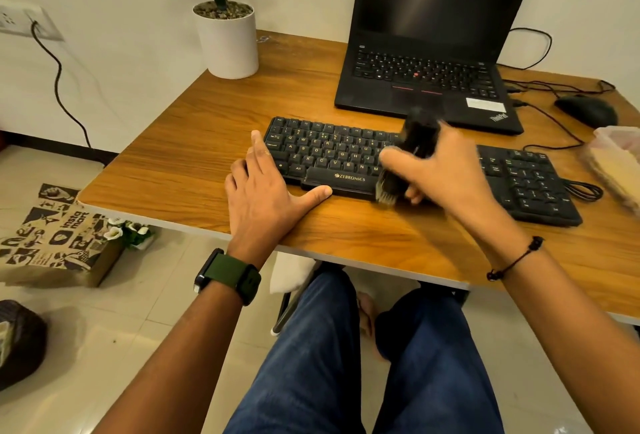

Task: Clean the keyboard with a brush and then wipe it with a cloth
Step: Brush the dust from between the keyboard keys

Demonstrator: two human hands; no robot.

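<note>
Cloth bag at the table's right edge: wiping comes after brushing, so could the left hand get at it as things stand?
Probably not easily. The left hand lies flat at the keyboard's left end, and the bag is beyond the right hand, which grips the brush in between. The right hand sits nearer.

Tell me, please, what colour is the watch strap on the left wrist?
Dark green watch strap, clearest in the head view.

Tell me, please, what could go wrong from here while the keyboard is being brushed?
The right hand grips the brush in a blurred sweep near the laptop; a wide stroke might hit its front edge. Only the left hand steadies the keyboard, at one end, so it could swivel. Loosened dust may land on the table.
</note>
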